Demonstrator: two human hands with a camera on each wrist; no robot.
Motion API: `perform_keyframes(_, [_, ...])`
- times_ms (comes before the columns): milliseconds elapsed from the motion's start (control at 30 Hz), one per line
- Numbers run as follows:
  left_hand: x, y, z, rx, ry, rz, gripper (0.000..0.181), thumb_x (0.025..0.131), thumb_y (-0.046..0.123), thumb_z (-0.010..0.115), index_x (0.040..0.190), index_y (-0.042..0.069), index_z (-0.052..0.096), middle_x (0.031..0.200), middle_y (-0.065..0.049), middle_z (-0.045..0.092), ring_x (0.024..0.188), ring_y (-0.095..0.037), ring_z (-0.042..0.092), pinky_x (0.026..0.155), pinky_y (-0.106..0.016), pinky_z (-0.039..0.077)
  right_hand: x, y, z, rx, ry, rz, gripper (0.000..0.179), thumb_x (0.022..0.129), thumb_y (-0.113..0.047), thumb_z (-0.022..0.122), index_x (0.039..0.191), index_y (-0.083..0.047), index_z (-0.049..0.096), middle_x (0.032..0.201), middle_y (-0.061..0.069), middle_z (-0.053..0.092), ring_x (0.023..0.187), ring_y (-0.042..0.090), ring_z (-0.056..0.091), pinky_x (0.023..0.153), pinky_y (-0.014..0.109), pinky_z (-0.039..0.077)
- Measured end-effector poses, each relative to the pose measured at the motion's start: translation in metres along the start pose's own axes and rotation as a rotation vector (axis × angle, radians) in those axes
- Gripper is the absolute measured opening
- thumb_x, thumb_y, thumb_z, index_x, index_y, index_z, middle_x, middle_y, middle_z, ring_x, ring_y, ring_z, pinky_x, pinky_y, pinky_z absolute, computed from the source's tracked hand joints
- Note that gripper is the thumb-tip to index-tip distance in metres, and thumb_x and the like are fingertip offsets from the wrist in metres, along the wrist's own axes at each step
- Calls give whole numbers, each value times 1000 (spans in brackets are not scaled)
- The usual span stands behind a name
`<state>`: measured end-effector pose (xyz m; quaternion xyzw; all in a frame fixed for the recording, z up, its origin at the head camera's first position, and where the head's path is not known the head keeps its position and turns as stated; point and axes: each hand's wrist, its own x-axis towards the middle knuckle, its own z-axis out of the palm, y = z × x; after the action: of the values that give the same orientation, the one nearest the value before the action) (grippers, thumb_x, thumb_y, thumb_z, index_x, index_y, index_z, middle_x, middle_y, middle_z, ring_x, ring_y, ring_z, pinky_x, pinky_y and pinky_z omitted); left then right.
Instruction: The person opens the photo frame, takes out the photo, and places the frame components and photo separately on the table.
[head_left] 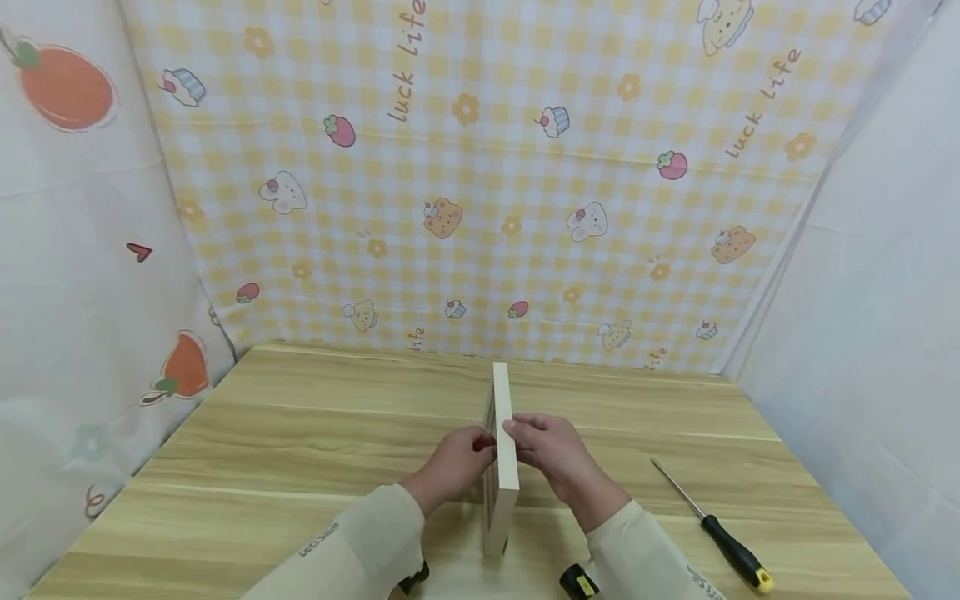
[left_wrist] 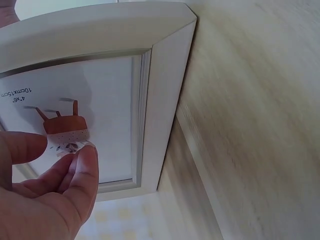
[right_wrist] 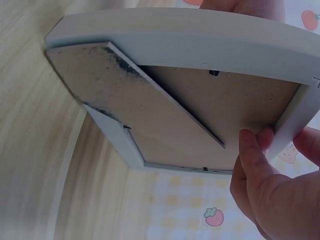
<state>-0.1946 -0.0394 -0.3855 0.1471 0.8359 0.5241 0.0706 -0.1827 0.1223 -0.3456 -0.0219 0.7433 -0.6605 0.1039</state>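
Note:
A cream picture frame (head_left: 506,442) stands edge-on, upright on the table between both hands. Its front, in the left wrist view, shows a printed insert (left_wrist: 107,110) with a drawn brown chair and size text. My left hand (head_left: 455,462) is at this face, fingers bent and fingertips close to the chair drawing; a small clear glint shows at the fingertips, and whether they pinch anything is unclear. From the back side my right hand (head_left: 558,458) grips the frame's edge, thumb on the rim and fingers against the brown backing board (right_wrist: 245,102). A stand flap (right_wrist: 125,85) sticks out from that board.
A screwdriver (head_left: 723,537) with a black and yellow handle lies on the wood-grain table (head_left: 337,417) at the right. Behind the table hangs a yellow checked cloth (head_left: 480,183); white cloths (head_left: 862,333) border the sides.

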Motion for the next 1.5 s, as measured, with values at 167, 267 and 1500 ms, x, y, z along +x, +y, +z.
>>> perform_keyframes(167, [2,0,2,-13,-4,3,21,95,12,56,105,-5,63,93,-9,64,81,-18,58,70,-35,51,0,-1,0,-16,12,3,46,97,-17,56,130,15,48,123,28,58,106,32,63,91,40,51])
perform_keyframes(267, [2,-1,3,-22,-7,3,20,95,12,56,105,-4,63,91,-8,64,80,-18,57,69,-33,50,0,-1,0,-18,19,6,45,97,-17,57,129,14,49,122,26,59,104,30,64,90,39,51])
perform_keyframes(1500, [9,15,-21,-182,136,-88,35,101,28,44,92,0,62,85,-7,59,80,-20,57,82,-43,51,2,-2,12,-106,-5,-12,50,95,-29,60,125,11,55,113,15,65,90,19,64,86,40,52])
